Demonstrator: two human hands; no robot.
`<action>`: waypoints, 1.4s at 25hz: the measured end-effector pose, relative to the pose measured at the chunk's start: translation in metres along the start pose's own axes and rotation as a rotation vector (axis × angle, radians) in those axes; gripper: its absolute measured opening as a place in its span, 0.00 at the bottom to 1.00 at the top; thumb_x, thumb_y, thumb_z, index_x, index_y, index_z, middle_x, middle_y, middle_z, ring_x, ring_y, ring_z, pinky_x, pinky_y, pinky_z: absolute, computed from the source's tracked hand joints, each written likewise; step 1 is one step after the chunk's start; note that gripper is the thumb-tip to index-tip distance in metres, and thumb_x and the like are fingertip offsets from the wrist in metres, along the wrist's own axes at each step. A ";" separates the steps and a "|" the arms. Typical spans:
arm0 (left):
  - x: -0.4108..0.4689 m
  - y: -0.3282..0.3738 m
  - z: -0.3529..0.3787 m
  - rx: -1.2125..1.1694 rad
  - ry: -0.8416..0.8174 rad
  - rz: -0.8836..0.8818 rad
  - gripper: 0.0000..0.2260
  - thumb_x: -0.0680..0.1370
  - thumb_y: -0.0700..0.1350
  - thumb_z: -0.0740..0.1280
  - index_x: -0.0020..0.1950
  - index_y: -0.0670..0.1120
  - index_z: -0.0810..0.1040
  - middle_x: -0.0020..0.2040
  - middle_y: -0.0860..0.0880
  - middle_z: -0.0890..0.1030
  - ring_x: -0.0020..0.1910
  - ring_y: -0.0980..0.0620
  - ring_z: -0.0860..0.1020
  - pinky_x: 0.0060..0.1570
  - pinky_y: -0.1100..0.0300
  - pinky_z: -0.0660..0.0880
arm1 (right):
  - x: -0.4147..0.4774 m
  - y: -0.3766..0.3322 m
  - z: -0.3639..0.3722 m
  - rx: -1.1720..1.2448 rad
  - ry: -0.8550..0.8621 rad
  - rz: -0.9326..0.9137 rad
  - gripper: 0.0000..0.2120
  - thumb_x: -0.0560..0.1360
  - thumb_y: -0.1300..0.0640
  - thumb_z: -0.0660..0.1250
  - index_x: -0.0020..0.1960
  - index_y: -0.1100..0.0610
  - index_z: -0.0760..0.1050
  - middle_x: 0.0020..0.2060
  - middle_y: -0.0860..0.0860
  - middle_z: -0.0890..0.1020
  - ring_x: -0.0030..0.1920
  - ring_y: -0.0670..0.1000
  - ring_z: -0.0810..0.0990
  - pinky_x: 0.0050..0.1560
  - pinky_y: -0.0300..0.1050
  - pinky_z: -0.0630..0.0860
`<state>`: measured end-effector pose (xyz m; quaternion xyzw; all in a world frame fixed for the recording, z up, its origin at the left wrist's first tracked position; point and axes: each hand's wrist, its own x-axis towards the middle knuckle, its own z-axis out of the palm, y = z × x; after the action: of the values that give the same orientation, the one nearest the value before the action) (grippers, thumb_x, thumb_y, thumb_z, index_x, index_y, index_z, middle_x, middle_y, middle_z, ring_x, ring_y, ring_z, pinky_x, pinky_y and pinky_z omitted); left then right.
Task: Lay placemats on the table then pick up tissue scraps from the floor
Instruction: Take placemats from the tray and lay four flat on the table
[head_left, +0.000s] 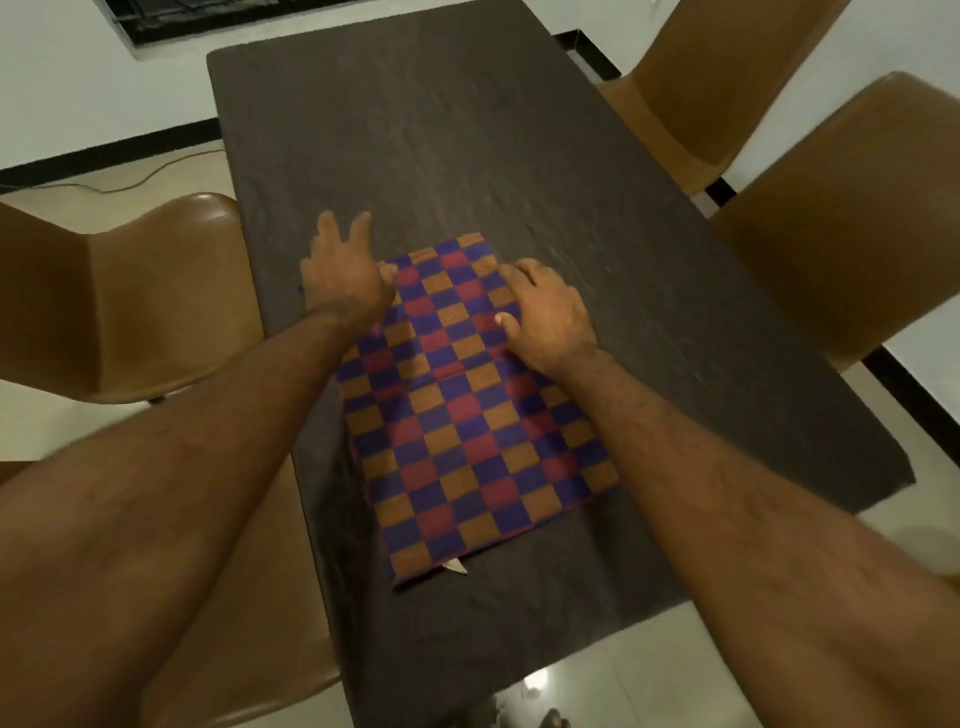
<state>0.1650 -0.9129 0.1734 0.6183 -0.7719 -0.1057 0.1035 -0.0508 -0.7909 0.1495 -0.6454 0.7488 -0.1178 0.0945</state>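
A checkered placemat (467, 415) in blue, red and orange squares lies on the dark table (457, 145), in its near half. My left hand (345, 275) rests at the mat's far left corner, thumb on the cloth and fingers spread over the table beyond it. My right hand (545, 317) presses on the mat's far right part, fingers curled down onto the fabric. A small white tag (457, 566) sticks out from the mat's near edge. A white scrap (532, 688) lies on the floor just past the table's near end.
Brown padded chairs stand around the table: one at the left (130, 301), one at the lower left (249, 623), two at the right (841, 223) (701, 78). A cable (130, 182) runs over the pale tiled floor at the left.
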 end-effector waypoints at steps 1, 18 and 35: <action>-0.011 0.019 -0.004 -0.006 0.005 0.024 0.33 0.80 0.54 0.68 0.82 0.50 0.59 0.81 0.37 0.56 0.76 0.35 0.64 0.71 0.38 0.66 | -0.012 0.004 -0.010 -0.011 0.013 0.017 0.30 0.77 0.49 0.66 0.77 0.51 0.61 0.72 0.54 0.68 0.71 0.57 0.68 0.67 0.60 0.70; -0.398 0.381 0.127 -0.042 -0.313 0.871 0.35 0.82 0.58 0.63 0.84 0.47 0.54 0.82 0.37 0.57 0.79 0.37 0.60 0.74 0.42 0.63 | -0.506 0.257 -0.072 -0.078 0.196 0.785 0.31 0.79 0.47 0.65 0.79 0.51 0.59 0.75 0.56 0.67 0.73 0.58 0.68 0.69 0.57 0.69; -0.878 0.424 0.368 0.494 -0.823 2.268 0.24 0.84 0.51 0.60 0.80 0.52 0.65 0.82 0.42 0.60 0.81 0.39 0.58 0.79 0.43 0.55 | -0.960 0.176 0.167 0.282 0.198 1.719 0.23 0.78 0.48 0.62 0.71 0.52 0.66 0.63 0.56 0.76 0.57 0.58 0.77 0.56 0.55 0.77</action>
<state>-0.1494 0.0472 -0.0806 -0.4780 -0.8465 0.0057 -0.2341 -0.0251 0.1738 -0.0721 0.1735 0.9591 -0.1527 0.1637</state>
